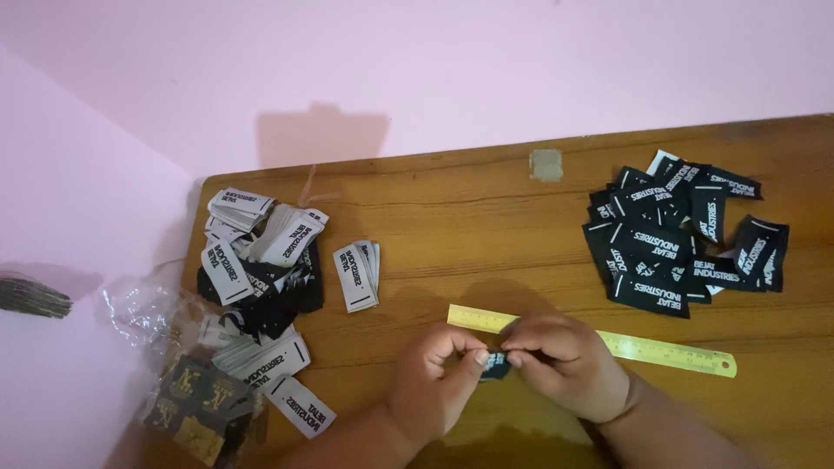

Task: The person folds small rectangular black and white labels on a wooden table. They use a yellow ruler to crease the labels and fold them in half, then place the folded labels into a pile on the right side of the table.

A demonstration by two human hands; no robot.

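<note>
My left hand (439, 382) and my right hand (565, 360) meet at the near middle of the wooden table (486, 208). Together they pinch a small black woven label (496, 363) between their fingertips; most of it is hidden by the fingers. A yellow-green ruler (669, 352) lies flat just behind the hands, running to the right, its left part covered by my right hand. A small stack of folded white-faced labels (357, 275) sits to the left of the hands.
A loose heap of black labels (678, 234) lies at the right. A pile of white and black labels (256, 260) and a clear plastic bag (165, 347) with more labels sit at the left edge. A patch of tape (546, 164) is at the far edge by the pink wall.
</note>
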